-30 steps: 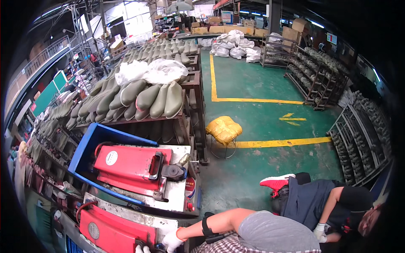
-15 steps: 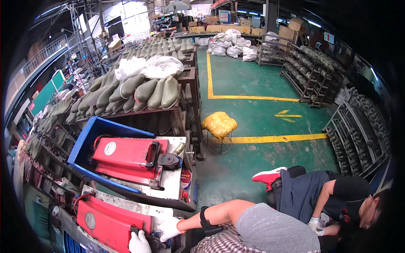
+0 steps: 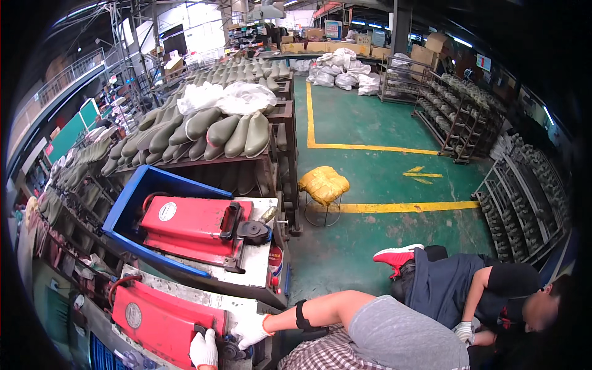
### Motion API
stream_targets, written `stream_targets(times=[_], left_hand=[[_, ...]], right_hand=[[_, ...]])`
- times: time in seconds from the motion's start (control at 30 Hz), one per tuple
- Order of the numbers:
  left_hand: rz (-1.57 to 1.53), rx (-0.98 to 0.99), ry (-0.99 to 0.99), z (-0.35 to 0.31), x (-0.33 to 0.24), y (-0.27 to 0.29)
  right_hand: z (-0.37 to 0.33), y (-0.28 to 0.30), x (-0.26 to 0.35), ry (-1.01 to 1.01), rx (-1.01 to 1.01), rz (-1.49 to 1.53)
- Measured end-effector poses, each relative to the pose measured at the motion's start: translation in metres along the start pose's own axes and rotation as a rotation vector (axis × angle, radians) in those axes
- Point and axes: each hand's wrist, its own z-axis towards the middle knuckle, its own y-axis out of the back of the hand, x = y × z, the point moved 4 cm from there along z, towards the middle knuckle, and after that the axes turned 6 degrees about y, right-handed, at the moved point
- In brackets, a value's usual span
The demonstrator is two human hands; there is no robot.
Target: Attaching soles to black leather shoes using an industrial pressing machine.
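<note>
Okay, so the left gloved hand [image 3: 205, 349] is resting over the black handle [image 3: 200, 329] at the end of the lower red machine cover [image 3: 166, 320], bottom left of centre in the frame. The right gloved hand [image 3: 251, 330] is sitting just beside it, fingers spreading down toward a dark round fitting [image 3: 230, 351]. Left fingers are curling a bit, but I can't tell if they're really gripping, or whether the right is pinching anything. My guess: they're handling the machine's head end, and the next move is calling for a steady left and careful right fingertips. Above, a matching red machine [image 3: 191, 222] is sitting inside blue panels [image 3: 126, 203], nobody touching it.
</note>
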Motion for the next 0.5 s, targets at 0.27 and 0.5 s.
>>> stream_targets(times=[0.27, 0.5], left_hand=[[0.061, -0.023, 0.007, -0.008, -0.010, 0.004], [0.125, -0.052, 0.032, -0.008, 0.000, 0.005]], right_hand=[[0.005, -0.009, -0.009, 0.006, -0.140, -0.014], [0.007, -0.012, -0.006, 0.031, -0.109, 0.051]])
